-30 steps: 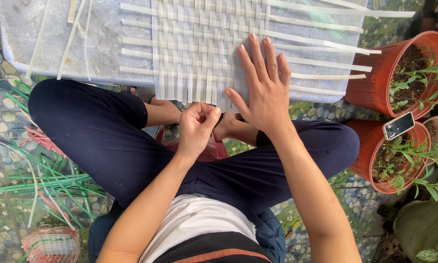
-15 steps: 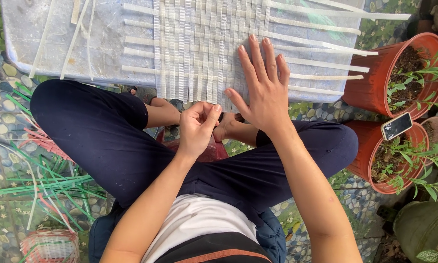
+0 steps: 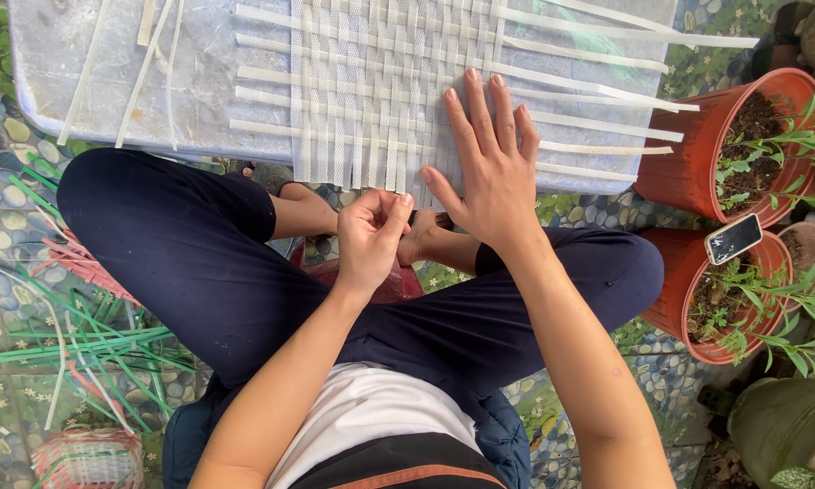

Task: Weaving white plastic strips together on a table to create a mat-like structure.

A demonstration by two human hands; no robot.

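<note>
Right hand lies spread flat on the woven white strips mid-frame; left hand pinches a strip end below

two hands, three terracotta pots, one phone

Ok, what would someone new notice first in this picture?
A white woven mat of flat strips lies on a board at the top, with the right hand spread flat on it. Below it, the left hand pinches a strip end. Red plant pots stand at the right.
</note>
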